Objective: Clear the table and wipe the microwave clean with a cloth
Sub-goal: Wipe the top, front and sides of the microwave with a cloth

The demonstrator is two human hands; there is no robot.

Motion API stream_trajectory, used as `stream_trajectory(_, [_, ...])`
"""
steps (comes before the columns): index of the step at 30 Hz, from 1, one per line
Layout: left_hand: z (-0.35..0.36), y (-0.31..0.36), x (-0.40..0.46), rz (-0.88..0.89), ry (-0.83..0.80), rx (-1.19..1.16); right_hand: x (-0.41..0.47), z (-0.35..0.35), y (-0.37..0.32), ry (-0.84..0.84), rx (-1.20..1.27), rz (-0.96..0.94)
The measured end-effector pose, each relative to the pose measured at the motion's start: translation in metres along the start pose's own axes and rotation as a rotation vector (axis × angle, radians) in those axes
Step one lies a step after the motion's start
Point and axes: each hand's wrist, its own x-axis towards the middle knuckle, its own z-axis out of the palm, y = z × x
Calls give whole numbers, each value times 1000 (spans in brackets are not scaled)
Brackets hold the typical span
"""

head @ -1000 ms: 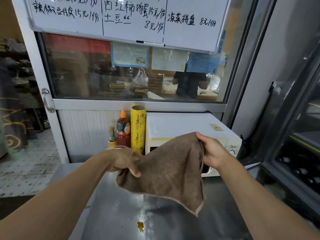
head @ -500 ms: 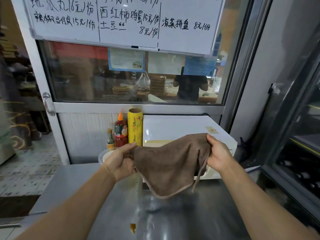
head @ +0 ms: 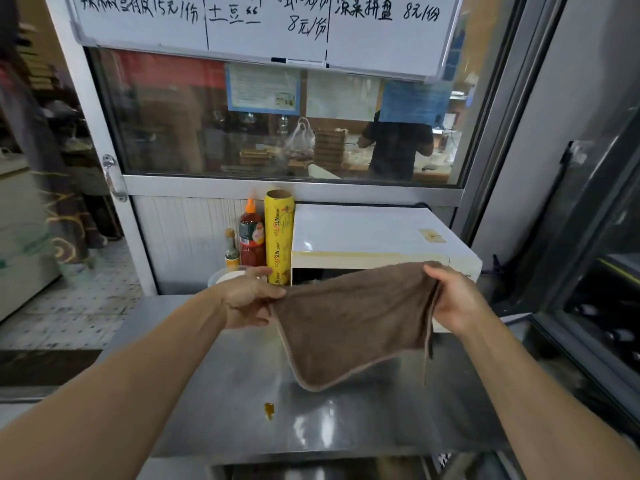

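Cloth (head: 349, 317): brown, stretched in the air before the microwave (head: 367, 233), above the table (head: 221, 403); spread, likely for wiping.
Left hand (head: 247, 299): pinches the 9 o'clock corner.
Right hand (head: 457, 299): grips the 3 o'clock edge.
Stain (head: 269, 409): 6 o'clock of cloth.

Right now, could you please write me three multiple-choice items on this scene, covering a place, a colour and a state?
1. Where does the yellow roll stand?
A. left of the microwave
B. on top of it
C. right of it

2. What colour is the cloth?
A. blue
B. brown
C. white

3. How is the cloth held?
A. flat on the table
B. by one hand
C. stretched between both hands

Answers: 1 A, it stands by the microwave's left side. 2 B, plainly brown. 3 C, left hand and right hand each grip an end.
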Motion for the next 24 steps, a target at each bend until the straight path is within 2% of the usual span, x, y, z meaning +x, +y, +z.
stream_trajectory(4, [-2, -5, 7, 93, 298, -119, -2, -9, 9, 181, -399, -53])
stream_trajectory(5, [-2, -5, 9, 104, 336, -111, -2, -8, 12, 219, -454, -71])
stream_trajectory(7, [-4, -6, 9, 114, 297, -33, -2, -8, 15, 229, -464, -90])
stream_trajectory(9, [-5, -8, 5, 140, 268, 186, -2, -8, 18, 106, -446, -88])
stream_trajectory(10, [-4, -9, 4, 177, 315, 376, -3, -9, 19, 32, -506, -102])
stream_trajectory(12, [0, -10, 0, 260, 472, 739, -2, -10, 23, -23, -815, -178])
stream_trajectory(14, [3, -10, -1, 287, 560, 902, -1, -9, 28, 20, -1144, -254])
stream_trajectory(15, [1, -10, 0, 274, 575, 929, 0, -10, 31, 37, -1222, -276])
stream_trajectory(18, [-8, -12, 5, 196, 559, 869, 5, -15, 36, 33, -1235, -225])
stream_trajectory(21, [-15, -19, 10, 125, 541, 737, 10, -15, 41, -3, -1067, -93])
stream_trajectory(24, [-8, -26, 15, 128, 486, 552, 11, 4, 50, 8, -943, -63])
